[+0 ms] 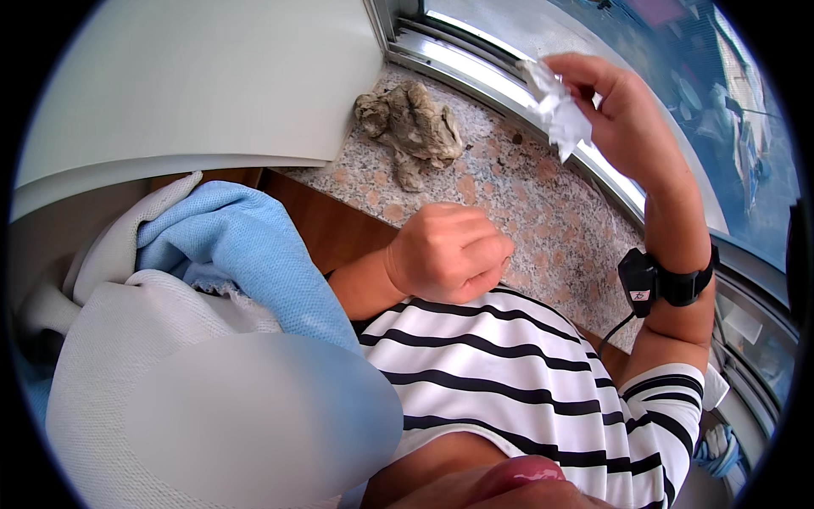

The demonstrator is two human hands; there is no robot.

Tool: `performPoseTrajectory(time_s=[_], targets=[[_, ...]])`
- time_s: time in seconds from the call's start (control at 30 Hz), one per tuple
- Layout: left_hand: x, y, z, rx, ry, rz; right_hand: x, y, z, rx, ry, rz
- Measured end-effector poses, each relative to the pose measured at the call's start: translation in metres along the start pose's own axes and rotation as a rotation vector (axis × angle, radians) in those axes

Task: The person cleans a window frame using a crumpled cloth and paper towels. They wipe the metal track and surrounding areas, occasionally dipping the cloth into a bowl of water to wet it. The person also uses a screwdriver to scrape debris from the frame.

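My right hand [604, 108] pinches a crumpled white tissue or paper [554, 108] between thumb and fingers, above the metal window track [610, 168]. In front of my striped shirt, my left hand [448, 254] is curled into a fist over the edge of the speckled stone sill [509, 184]; nothing shows in it. A dirty, crumpled grey-brown rag [413, 130] lies on the sill near the corner, with small dark bits of debris beside it.
A pale cabinet or panel [210, 83] stands at the upper left. Blue cloth [241, 235] and grey-white cloth [95, 356] hang at the left. The window glass [699, 127] borders the right side. A blue and white cloth [718, 448] lies at the lower right.
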State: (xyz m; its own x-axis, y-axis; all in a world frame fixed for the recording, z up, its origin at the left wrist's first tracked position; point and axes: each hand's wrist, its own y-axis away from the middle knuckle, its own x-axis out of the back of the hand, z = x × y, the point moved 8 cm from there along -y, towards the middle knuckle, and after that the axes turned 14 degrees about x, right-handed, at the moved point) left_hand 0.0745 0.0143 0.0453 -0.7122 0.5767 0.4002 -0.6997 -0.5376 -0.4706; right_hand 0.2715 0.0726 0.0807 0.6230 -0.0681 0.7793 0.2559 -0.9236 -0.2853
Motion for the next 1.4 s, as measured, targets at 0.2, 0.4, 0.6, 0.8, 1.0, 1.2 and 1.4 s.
performPoseTrajectory(time_s=[0.2, 0.4, 0.6, 0.8, 1.0, 1.2, 1.4], targets=[[0.000, 0.000, 0.001, 0.000, -0.008, -0.002, -0.012, 0.019, 0.002, -0.041, 0.091, -0.158], [-0.003, -0.002, 0.001, 0.003, -0.036, -0.031, -0.030, -0.016, -0.011, 0.115, 0.233, -0.171], [-0.005, -0.002, 0.001, 0.013, -0.038, -0.048, -0.048, -0.046, -0.011, 0.200, 0.197, -0.150], [-0.007, 0.000, 0.002, 0.009, -0.049, -0.065, -0.074, -0.085, -0.010, 0.200, 0.224, -0.103], [-0.007, 0.002, 0.002, 0.016, -0.082, -0.038, -0.086, -0.099, -0.008, 0.191, 0.239, 0.052], [-0.001, -0.002, 0.003, 0.003, -0.058, 0.001, -0.058, -0.081, -0.010, -0.002, -0.160, 0.343], [0.000, 0.000, 0.004, -0.010, -0.056, 0.008, -0.040, -0.053, -0.009, 0.049, 0.086, 0.149]])
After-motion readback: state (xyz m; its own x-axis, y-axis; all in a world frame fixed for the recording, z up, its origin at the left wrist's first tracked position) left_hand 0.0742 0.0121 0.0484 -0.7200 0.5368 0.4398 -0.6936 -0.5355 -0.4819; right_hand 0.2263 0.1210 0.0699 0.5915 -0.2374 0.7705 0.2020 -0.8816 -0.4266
